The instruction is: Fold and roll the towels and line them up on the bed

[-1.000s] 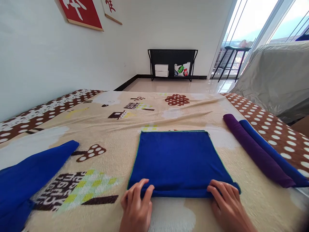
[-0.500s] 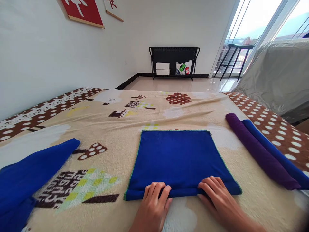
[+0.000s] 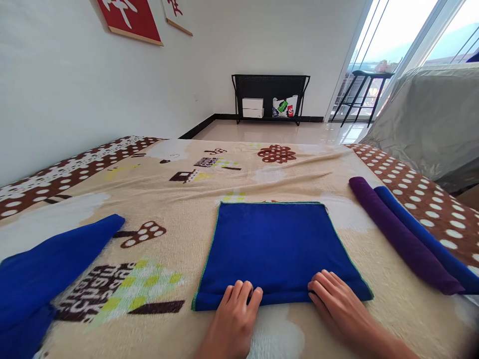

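Here both hands [image 3: 234,319] press the blue towel's [image 3: 277,247] near fold

Your bed [image 3: 179,199] wears a patterned beige blanket. On it lie a flat blue towel [image 3: 277,244] in the middle, a purple roll [image 3: 400,234] touching a blue roll [image 3: 422,234] at right, and loose blue cloth [image 3: 48,264] at left.

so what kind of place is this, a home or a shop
Most likely a home, probably a bedroom or living room: a patterned fleece blanket covers a bed-like surface, red framed wall art hangs above, and tall glass doors open towards a balcony.
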### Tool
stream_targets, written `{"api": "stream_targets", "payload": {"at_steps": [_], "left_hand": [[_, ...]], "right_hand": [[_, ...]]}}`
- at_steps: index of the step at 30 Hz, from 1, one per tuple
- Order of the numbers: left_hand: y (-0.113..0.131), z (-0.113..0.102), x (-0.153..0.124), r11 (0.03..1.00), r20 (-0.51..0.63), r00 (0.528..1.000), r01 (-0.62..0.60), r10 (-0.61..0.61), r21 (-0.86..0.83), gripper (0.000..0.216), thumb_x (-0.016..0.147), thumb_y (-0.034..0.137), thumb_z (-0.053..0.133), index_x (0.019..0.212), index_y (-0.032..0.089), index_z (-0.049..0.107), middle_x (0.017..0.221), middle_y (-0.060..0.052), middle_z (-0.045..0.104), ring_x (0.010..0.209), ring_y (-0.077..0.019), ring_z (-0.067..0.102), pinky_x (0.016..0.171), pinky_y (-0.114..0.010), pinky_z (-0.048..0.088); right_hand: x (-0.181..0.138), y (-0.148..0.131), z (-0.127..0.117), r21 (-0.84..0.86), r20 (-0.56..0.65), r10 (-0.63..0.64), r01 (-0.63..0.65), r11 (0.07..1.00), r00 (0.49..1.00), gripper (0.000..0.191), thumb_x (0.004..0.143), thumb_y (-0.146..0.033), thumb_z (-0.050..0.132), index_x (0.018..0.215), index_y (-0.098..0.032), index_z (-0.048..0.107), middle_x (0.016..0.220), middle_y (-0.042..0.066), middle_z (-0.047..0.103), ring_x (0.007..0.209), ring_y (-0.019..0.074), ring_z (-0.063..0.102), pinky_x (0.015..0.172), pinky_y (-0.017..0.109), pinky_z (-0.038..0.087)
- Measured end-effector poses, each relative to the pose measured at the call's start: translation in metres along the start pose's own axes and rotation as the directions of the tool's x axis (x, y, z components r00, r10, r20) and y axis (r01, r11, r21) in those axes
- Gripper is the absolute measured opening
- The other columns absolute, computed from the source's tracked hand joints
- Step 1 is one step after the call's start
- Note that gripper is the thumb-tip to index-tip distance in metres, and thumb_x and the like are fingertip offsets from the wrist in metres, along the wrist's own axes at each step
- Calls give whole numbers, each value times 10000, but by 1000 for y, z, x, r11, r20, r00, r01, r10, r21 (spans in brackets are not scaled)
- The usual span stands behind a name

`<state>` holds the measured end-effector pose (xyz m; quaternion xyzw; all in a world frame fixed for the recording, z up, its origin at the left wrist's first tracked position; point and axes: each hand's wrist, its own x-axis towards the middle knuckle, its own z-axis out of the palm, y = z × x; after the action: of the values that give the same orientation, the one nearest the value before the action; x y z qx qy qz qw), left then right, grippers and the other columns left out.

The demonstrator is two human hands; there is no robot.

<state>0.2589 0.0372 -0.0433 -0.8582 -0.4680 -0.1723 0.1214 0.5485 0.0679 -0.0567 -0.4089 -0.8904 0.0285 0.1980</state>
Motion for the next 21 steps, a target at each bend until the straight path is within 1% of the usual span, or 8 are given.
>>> {"api": "stream_targets", "payload": {"at_steps": [2, 4, 7, 9, 13, 17, 19, 21], "left_hand": [[-10, 0, -3, 998, 8, 998, 57, -57, -24, 536, 739, -50, 375, 1165, 191, 594, 998, -78, 654, 909, -233, 584, 837, -361, 430], [-25, -1, -11, 994, -13, 994, 104, -105, -31, 475, 822, -35, 364, 1171, 195, 592, 987, -69, 645, 889, -215, 581, 837, -352, 420], [-54, -4, -32, 991, -59, 990, 127, -129, -36, 309, 936, 73, 425, 1152, 204, 605, 996, -62, 641, 906, -204, 584, 854, -338, 413], [-71, -8, -47, 991, -76, 989, 120, -124, -56, 227, 969, 163, 476, 1140, 216, 616, 1005, -53, 650, 928, -200, 593, 866, -326, 414], [-88, -16, -65, 973, -59, 981, 171, -182, -153, 160, 966, 251, 532, 1106, 248, 610, 971, -8, 674, 922, -180, 611, 868, -298, 421], [-90, -22, -69, 905, 12, 946, 315, -325, -286, 113, 968, 309, 525, 1050, 265, 588, 940, 10, 679, 908, -184, 621, 846, -302, 436], [-90, -24, -69, 874, 43, 921, 382, -388, -301, 136, 972, 350, 514, 1049, 266, 587, 937, 7, 683, 897, -190, 627, 832, -308, 444], [-90, -25, -68, 886, 41, 919, 390, -392, -252, 152, 966, 362, 522, 1057, 267, 597, 945, 5, 692, 896, -194, 636, 828, -316, 440]], "right_hand": [[-3, 5, -2, -74, -57, -5, 0, 997, 998, 202, 976, -143, 455, 1085, -206, 613, 955, 42, 637, 869, 181, 591, 857, 369, 457], [-9, 14, -6, -132, -112, -18, 3, 991, 994, 240, 968, -150, 483, 1147, -218, 628, 1006, 45, 665, 896, 181, 610, 876, 362, 462], [-26, 35, -15, -151, -192, -28, -1, 988, 981, 181, 958, -234, 551, 1104, -212, 657, 1013, 48, 688, 906, 177, 630, 870, 337, 478], [-39, 49, -20, -135, -217, -2, -28, 990, 976, 165, 947, -295, 586, 1059, -204, 666, 977, 47, 693, 894, 175, 638, 850, 324, 490], [-59, 68, -27, -106, -179, 87, -107, 989, 980, 182, 919, -387, 629, 997, -228, 667, 911, 30, 686, 864, 180, 637, 811, 322, 504], [-66, 77, -33, -66, -61, 174, -178, 982, 983, 212, 914, -450, 620, 857, -246, 640, 823, 14, 651, 799, 176, 622, 744, 318, 509], [-66, 81, -35, -60, -1, 208, -207, 976, 978, 249, 938, -451, 581, 802, -246, 615, 796, 11, 635, 768, 170, 612, 733, 321, 503], [-67, 82, -34, -99, -24, 233, -234, 967, 972, 279, 947, -476, 555, 805, -242, 609, 827, 24, 640, 787, 179, 614, 761, 340, 494]]}}
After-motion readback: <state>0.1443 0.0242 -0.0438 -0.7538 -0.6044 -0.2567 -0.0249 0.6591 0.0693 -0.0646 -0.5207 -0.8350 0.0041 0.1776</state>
